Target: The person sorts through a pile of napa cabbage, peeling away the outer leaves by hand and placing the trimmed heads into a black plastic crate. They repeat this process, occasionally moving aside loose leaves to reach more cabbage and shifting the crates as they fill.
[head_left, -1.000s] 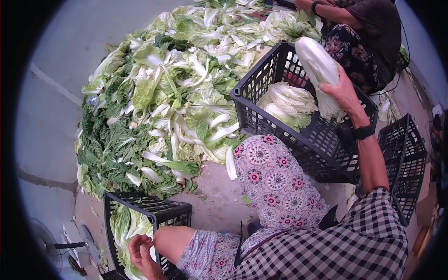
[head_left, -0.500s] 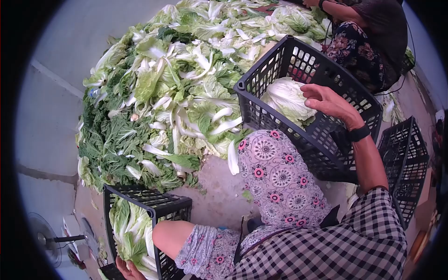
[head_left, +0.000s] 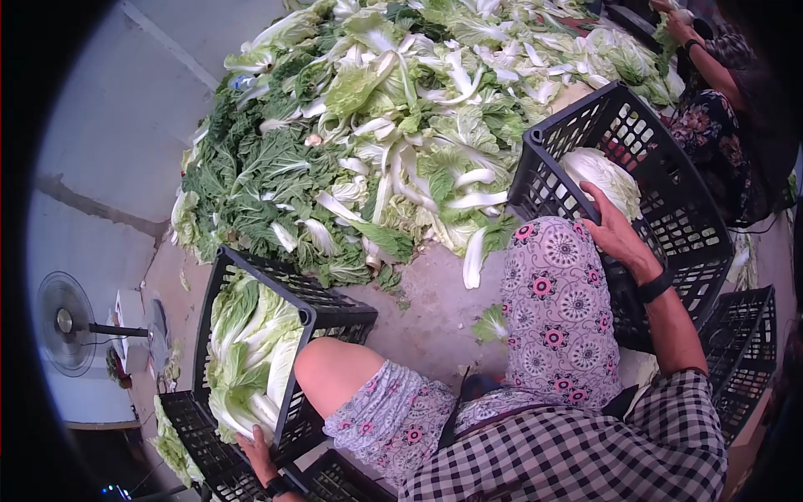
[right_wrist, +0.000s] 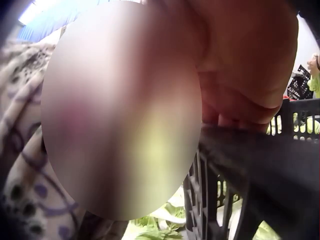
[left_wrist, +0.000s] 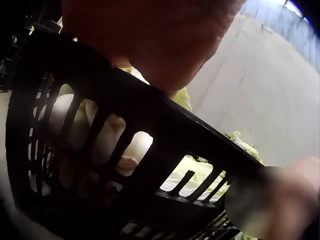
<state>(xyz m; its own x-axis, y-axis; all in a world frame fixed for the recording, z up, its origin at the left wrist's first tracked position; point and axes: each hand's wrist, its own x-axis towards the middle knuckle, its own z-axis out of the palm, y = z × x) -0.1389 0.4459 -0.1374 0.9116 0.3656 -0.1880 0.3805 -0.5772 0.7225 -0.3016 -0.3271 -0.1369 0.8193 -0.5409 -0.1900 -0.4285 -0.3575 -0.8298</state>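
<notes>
My right hand [head_left: 623, 238] grips the near rim of a black plastic crate [head_left: 552, 171], and the right wrist view shows its fingers hooked over that rim [right_wrist: 225, 142]. Inside lies a pale Chinese cabbage [head_left: 604, 180]. At the lower left my left hand [head_left: 259, 456] holds the bottom edge of a second crate [head_left: 339, 311], tilted with its opening to the left. Chinese cabbages [head_left: 251, 343] fill it. In the left wrist view the hand [left_wrist: 165, 40] lies over the black edge [left_wrist: 150, 105], its fingertips hidden behind, with white cabbage bases [left_wrist: 75, 117] showing through the slots.
A wide heap of loose cabbage leaves [head_left: 393, 151] covers the floor ahead. Another crate [head_left: 740, 356] stands at the right, and more crate parts [head_left: 180, 418] lie below the left one. A fan [head_left: 63, 325] stands far left. Another person [head_left: 711, 125] sits beyond the right crate.
My right hand has let go of a cabbage inside the right crate and come back to its rim. My left hand has moved down to the left crate's edge. The head view has shifted left.
</notes>
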